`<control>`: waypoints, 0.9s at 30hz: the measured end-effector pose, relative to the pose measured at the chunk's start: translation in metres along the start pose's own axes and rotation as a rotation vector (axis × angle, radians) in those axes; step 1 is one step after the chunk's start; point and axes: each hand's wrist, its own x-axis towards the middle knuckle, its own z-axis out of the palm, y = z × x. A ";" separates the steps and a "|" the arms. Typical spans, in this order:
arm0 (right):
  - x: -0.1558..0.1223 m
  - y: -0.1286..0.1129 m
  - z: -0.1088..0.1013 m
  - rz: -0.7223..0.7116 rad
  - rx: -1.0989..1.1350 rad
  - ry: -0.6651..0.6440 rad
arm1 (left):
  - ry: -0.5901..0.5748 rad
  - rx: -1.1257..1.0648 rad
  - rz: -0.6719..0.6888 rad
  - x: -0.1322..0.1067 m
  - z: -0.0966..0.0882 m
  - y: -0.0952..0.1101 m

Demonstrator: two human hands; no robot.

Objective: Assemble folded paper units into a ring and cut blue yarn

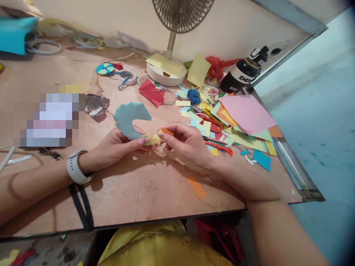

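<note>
My left hand (116,146) is closed on a curved light-blue paper ring (128,119) made of folded segments, thumb pressed at its lower end. My right hand (186,142) pinches a small yellow and orange folded paper piece (159,136) against that same end of the ring. Both hands meet just above the wooden table (133,192). A white watch sits on my left wrist (76,168).
Coloured paper scraps, a pink sheet (246,112), red scissors (213,125) and an orange cutter (219,146) lie at the right. A fan base (166,72), black bottle (244,74), tape rolls (127,77), red folded paper (151,92) stand behind. An orange strip (196,186) lies near me.
</note>
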 end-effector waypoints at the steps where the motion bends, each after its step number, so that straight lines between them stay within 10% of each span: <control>1: 0.000 0.000 0.000 -0.017 -0.026 0.004 | 0.002 0.007 -0.002 0.000 0.000 0.000; 8: -0.002 0.003 0.001 -0.208 -0.248 0.041 | -0.010 0.040 -0.026 -0.001 0.008 0.006; 27: 0.000 0.007 0.001 -0.117 -0.240 -0.020 | -0.066 0.021 -0.098 -0.001 0.007 0.005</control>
